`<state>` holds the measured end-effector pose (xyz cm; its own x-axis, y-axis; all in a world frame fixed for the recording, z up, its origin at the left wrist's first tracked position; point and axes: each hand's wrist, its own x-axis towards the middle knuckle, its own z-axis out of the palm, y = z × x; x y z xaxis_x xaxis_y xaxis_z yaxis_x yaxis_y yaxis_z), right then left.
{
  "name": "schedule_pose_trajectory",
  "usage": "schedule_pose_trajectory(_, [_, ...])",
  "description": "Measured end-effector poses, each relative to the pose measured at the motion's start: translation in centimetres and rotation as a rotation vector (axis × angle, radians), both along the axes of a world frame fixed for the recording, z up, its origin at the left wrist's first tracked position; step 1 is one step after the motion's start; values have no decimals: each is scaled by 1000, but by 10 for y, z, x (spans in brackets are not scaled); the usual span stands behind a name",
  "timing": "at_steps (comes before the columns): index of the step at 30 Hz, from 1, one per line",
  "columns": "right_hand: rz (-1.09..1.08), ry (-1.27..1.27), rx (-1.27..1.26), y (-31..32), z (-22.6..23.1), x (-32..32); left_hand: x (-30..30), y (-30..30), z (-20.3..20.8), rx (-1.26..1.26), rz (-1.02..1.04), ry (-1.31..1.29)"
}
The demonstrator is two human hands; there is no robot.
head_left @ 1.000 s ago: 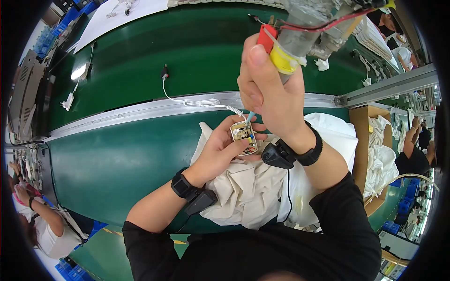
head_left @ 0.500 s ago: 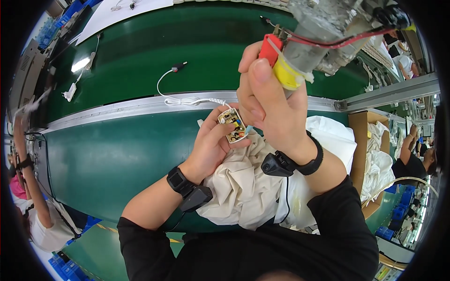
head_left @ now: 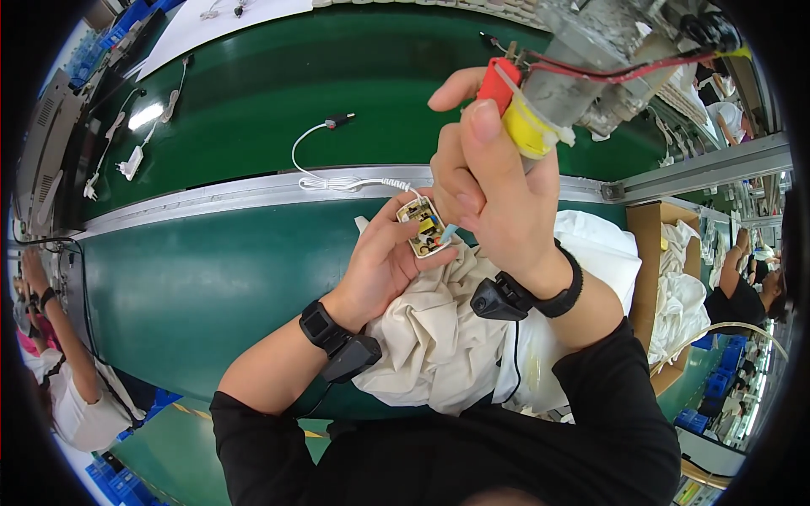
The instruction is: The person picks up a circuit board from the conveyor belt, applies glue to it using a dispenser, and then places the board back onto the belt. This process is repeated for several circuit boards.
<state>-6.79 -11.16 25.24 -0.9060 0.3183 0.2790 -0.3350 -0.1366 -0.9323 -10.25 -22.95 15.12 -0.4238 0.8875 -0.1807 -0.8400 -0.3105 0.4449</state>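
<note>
My left hand [head_left: 384,257] pinches a small white charger [head_left: 424,226] with its case open and the circuit board facing up. From its far end runs a coiled white cable with a dark plug [head_left: 340,121] lying on the green belt. Above and to the right, my right hand [head_left: 502,181] is closed around a grey tool [head_left: 561,91] with a red switch [head_left: 498,84] and yellow tape [head_left: 529,131]. The thumb is at the switch, while the forefinger sticks out past it. A light blue tip [head_left: 449,234] shows beside the charger; its upper part is hidden.
Cream cloth [head_left: 439,325] lies bunched before me, with a white bag [head_left: 597,244] to its right. A cardboard box [head_left: 645,253] holds more white cloth. More white chargers [head_left: 129,163] lie on the far-left belt beyond a metal rail [head_left: 211,201]. A co-worker's arm [head_left: 72,346] is at left.
The plug and the chargers on the belt have shifted right; another charger has come in at left. My right hand and the tool moved slightly right, the forefinger standing further out. The co-worker's arm lowered.
</note>
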Motion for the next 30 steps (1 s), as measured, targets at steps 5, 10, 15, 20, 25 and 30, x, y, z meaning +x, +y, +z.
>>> schedule_pose_trajectory(5, [10, -1, 11, -5, -4, 3, 0, -4, -1, 103, -75, -144])
schedule_pose_trajectory(10, [13, 41, 41, -6, -12, 0, -2, -6, 1, 125, -114, -156])
schedule_pose_trajectory(15, [12, 1, 11, -7, -8, 1, -2, -7, 2, 127, -109, -146])
schedule_pose_trajectory(20, [44, 11, -10, -5, -1, 1, -2, -5, 5, 45, -127, -96])
schedule_pose_trajectory(25, [60, 49, -65, 4, 2, 4, 1, 2, 8, -223, -83, 90])
schedule_pose_trajectory(30, [68, 56, -112, 9, 2, 3, -50, -3, 46, -510, 213, 547])
